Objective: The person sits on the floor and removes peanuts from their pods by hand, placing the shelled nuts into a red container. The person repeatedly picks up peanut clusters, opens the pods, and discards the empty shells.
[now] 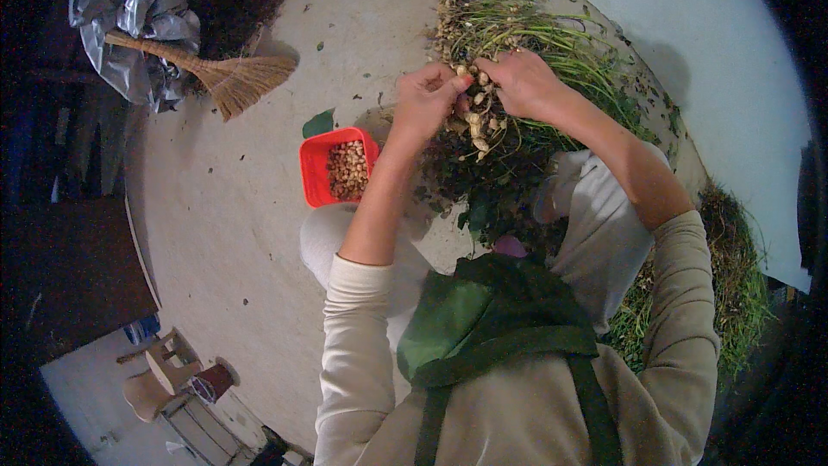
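Observation:
Freshly pulled peanut plants (556, 39) lie in a heap on the floor, roots and pods towards the left and green stems to the right. Above the heap, a cluster of peanut pods (477, 120) hangs between my two hands. My left hand (427, 94) pinches at a pod near the top of the cluster with thumb and fingers. My right hand (527, 84) grips the root end of the same plant. To the left of my left forearm stands a red plastic container (315, 171), partly filled with picked peanut pods (349, 168). The forearm hides part of its right side.
A straw hand broom (226, 74) leans on crumpled silver plastic sheeting (139, 13) at the upper left. More uprooted plants (731, 285) lie by my right arm. A pale wall (718, 65) borders the right. Wooden stools (165, 369) and a dark red bucket (212, 382) stand lower left.

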Motion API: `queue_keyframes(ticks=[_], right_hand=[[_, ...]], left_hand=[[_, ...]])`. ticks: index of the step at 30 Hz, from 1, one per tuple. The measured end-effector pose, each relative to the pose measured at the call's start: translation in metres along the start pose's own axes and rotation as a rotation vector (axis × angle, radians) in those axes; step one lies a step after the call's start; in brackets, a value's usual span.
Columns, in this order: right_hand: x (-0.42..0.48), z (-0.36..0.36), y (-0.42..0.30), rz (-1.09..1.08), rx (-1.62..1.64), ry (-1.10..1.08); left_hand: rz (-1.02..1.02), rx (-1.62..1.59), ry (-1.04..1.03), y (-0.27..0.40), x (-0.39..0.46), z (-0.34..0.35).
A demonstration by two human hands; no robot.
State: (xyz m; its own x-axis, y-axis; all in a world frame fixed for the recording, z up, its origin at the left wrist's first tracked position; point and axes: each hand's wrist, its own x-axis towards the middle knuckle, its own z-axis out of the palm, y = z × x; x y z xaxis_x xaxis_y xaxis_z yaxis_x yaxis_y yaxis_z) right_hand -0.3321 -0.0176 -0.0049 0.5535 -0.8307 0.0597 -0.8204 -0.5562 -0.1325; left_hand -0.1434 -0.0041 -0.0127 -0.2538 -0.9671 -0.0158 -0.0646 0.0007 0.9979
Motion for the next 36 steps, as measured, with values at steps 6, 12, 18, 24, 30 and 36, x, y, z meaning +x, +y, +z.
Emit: queue_keyframes(ticks=[6,12,18,24,30,36], right_hand=[[0.004,-0.004,-0.001,0.029,0.044,0.000],[0.005,-0.008,-0.001,-0.060,0.010,0.060],[0.009,-0.008,-0.009,-0.046,0.025,0.063],[0.012,-0.016,-0.013,-0.022,0.011,0.070],[0.015,-0.020,-0.020,-0.008,0.013,0.016],[0.020,-0.022,-0.025,-0.042,0.073,0.040]], left_hand=[[-0.234,-0.412,0.130,0.001,0.002,0.001],[0.446,0.615,0.432,-0.002,0.003,-0.001],[0.310,0.523,0.568,0.014,0.000,0.000],[0.011,-0.026,0.534,0.036,0.000,0.002],[0.360,0.571,0.667,0.018,0.003,-0.005],[0.264,0.431,0.753,0.012,0.011,-0.020]])
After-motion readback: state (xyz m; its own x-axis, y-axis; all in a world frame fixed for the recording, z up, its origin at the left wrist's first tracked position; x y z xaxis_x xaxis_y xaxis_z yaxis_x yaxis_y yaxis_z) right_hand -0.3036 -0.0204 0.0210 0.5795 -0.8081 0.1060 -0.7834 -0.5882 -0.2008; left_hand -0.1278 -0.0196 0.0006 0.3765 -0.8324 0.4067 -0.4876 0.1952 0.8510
